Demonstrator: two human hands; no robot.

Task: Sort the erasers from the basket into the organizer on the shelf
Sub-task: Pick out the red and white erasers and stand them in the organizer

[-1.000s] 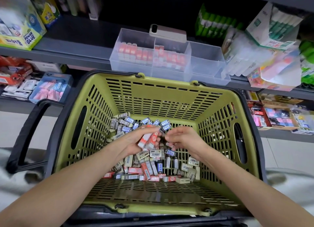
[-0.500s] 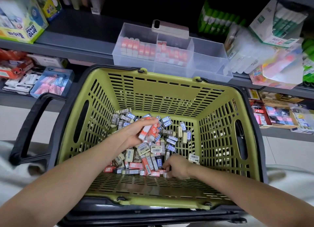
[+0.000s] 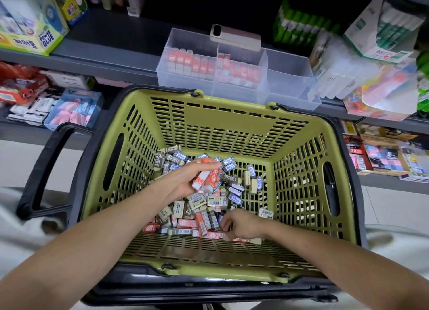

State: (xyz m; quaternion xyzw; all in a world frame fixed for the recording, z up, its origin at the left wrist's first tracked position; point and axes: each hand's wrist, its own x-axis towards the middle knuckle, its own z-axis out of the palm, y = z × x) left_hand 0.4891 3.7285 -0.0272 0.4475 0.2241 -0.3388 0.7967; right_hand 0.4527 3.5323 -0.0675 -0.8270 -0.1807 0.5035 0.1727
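Head view: left hand (image 3: pixel 183 184) grips a clutch of red erasers (image 3: pixel 206 178) above the mixed pile (image 3: pixel 209 205) in the basket (image 3: pixel 232 122). Near edge: right hand (image 3: pixel 243 224) curled into the pile, hold unclear. Best pinch reds singly, square the bundle, then carry to organizer (image 3: pixel 287 77) on shelf (image 3: pixel 111 43).

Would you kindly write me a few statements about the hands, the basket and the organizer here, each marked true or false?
1. The left hand holds several red-and-white erasers. True.
2. The right hand is up at the organizer. False: it is low in the green basket, at the near edge of the eraser pile.
3. The organizer's right compartment is packed with blue erasers. False: no erasers show there; red ones stand in its left and middle compartments.
4. The basket has a black handle on its left side. True.
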